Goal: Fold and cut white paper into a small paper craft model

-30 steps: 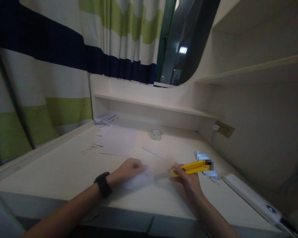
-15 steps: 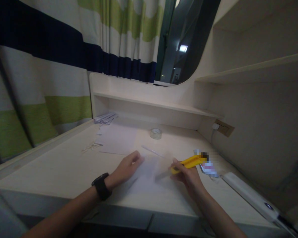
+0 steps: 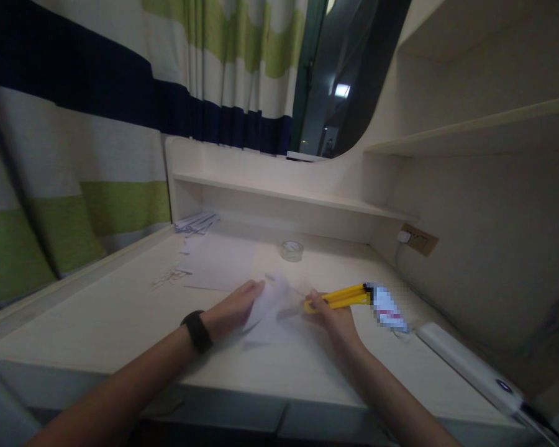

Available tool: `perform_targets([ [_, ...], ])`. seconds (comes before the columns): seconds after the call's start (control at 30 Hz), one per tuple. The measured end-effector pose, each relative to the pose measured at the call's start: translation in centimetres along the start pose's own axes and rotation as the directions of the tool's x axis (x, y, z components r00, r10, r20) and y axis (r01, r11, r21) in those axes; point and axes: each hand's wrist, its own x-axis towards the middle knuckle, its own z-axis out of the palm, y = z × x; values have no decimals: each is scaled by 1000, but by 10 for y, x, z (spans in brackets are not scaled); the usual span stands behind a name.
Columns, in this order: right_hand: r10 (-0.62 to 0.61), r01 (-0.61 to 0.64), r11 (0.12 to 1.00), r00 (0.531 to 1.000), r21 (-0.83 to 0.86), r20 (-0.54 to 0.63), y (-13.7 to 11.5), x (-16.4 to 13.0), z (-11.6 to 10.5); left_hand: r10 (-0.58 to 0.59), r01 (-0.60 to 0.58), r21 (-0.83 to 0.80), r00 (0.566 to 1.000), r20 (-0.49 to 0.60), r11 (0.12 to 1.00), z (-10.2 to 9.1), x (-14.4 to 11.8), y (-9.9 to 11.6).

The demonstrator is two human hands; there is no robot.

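Observation:
My left hand, with a black watch on its wrist, is closed on the edge of a small sheet of white paper. The sheet is lifted and tilted, and motion blurs it. Another part of white paper lies beneath; whether it is the same piece I cannot tell. In my right hand is a yellow utility knife, its blurred blade pointing left toward the paper. A roll of clear tape stands on the desk beyond both hands.
Larger white sheets lie at the back left, with folded paper strips behind and pale strings beside them. On the right are a blurred-out item, a long white device and a wall socket. A low shelf spans the back.
My left hand has taken hold of the small paper and raised its edge. My right hand has moved left with the utility knife, closer to the paper.

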Motion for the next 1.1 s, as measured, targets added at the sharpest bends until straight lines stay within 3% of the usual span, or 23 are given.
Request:
perform_targets([
  [0.13,-39,38,999,999,-20,-26,3,6,5,-107,117,-100,989,98,988,-1,2,-2],
  [0.27,-28,30,998,999,-60,19,-2,15,9,-36,46,-37,974,226,998,0,5,7],
  [0.4,13,9,987,991,-162,133,-13,22,10,45,-83,60,881,470,995,-5,10,28],
  [0.47,40,0,980,979,-198,200,-18,26,10,-12,-49,97,834,552,994,-10,14,37],
  [0.53,66,-11,978,964,-210,257,-22,30,11,-66,-12,130,815,575,991,-14,18,40],
  [0.73,78,-6,982,925,-191,372,-20,42,8,-82,32,120,895,438,992,-21,28,25],
  [0.93,-38,47,997,987,-59,155,-7,49,0,-23,47,-114,978,206,992,-19,29,11],
  [1.1,-171,171,985,985,9,29,-7,45,1,-8,12,-173,1000,25,985,-13,28,12],
])
